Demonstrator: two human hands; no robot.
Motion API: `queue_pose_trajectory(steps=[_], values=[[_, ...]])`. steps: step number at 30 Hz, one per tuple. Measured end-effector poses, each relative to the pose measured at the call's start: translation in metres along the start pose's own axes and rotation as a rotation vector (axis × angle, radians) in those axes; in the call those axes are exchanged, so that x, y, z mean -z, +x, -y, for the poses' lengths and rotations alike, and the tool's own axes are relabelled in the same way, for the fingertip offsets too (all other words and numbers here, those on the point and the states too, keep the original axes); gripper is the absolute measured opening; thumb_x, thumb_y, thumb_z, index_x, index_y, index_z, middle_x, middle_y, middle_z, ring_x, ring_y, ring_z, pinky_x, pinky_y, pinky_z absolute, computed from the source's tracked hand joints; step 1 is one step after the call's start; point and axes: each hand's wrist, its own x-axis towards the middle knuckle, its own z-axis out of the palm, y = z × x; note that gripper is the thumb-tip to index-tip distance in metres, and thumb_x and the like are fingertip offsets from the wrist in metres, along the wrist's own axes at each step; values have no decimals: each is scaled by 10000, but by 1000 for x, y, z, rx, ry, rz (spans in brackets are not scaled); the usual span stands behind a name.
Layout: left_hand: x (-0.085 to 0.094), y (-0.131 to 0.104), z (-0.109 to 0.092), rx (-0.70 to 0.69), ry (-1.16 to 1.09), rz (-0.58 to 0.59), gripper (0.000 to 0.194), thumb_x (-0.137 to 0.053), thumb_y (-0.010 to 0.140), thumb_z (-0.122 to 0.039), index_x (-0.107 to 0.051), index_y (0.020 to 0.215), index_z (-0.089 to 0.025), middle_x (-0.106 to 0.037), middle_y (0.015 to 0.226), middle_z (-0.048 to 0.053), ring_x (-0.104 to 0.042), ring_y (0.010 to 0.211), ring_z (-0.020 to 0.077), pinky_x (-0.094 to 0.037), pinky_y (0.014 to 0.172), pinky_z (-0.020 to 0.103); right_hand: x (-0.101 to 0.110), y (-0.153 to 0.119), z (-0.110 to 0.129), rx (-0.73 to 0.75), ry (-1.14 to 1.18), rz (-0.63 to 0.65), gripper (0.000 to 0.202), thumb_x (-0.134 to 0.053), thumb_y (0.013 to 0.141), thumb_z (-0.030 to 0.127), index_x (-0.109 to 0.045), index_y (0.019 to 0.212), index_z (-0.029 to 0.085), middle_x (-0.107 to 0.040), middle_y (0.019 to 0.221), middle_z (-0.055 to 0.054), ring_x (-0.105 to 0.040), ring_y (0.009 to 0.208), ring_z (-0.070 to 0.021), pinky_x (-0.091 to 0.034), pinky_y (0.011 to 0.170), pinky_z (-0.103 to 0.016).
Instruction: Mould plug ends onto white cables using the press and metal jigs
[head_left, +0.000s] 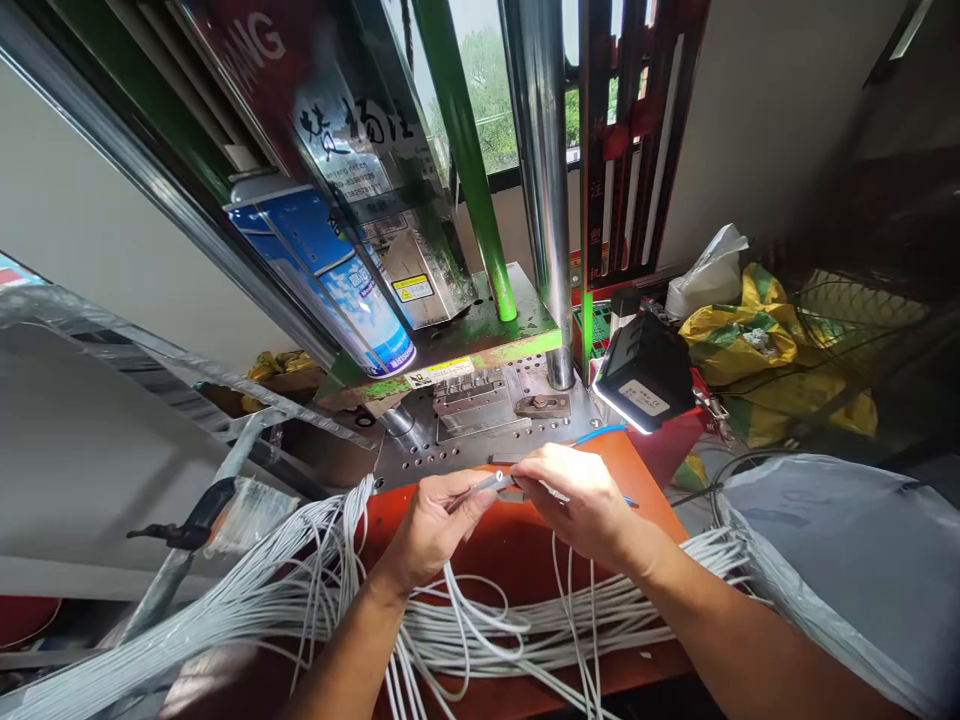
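My left hand (pixel 439 525) is closed round a pale grey cable, and the cut end (pixel 495 481) points up past the fingertips. Close beside it, my right hand (pixel 574 490) is pinched shut, its fingertips meeting near that end. What the right fingers grip is mostly hidden; a small shiny strip (pixel 556 493) shows under the palm. Both hands are above an orange-red work surface (pixel 637 470). Loose white-grey cables (pixel 480 625) spread below the hands. A blue curved piece (pixel 600 433) lies behind the right hand.
A press with a metal mould (pixel 480 408) stands ahead, between steel columns (pixel 536 150). A blue spray can (pixel 330 280) rests on its green plate. A black lamp (pixel 649 375) is at the right. Bundled cables (pixel 217 600) run left over a metal frame (pixel 169 580); yellow sacks (pixel 757 330) lie behind.
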Motion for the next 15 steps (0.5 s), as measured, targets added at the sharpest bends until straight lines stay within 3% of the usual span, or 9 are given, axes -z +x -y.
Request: queue_pose_trajectory(steps=[9, 15], values=[[-1, 1, -6, 5, -7, 49, 373, -573, 1040, -427, -680, 803, -159, -461, 608, -28, -404, 585, 114, -320, 588, 268, 0, -1, 4, 19, -118, -8, 142, -510, 1023, 133, -608, 993, 231, -647, 799, -23, -593, 699, -177, -487, 642, -312], [-2, 0, 7, 53, -154, 44, 366, -580, 1036, -445, -672, 838, -152, -443, 555, -53, -351, 484, 77, -257, 504, 252, 3, 2, -2, -86, -72, -192, 125, -523, 1026, 158, -603, 951, 218, -657, 798, -25, -619, 695, -165, -511, 671, -298]])
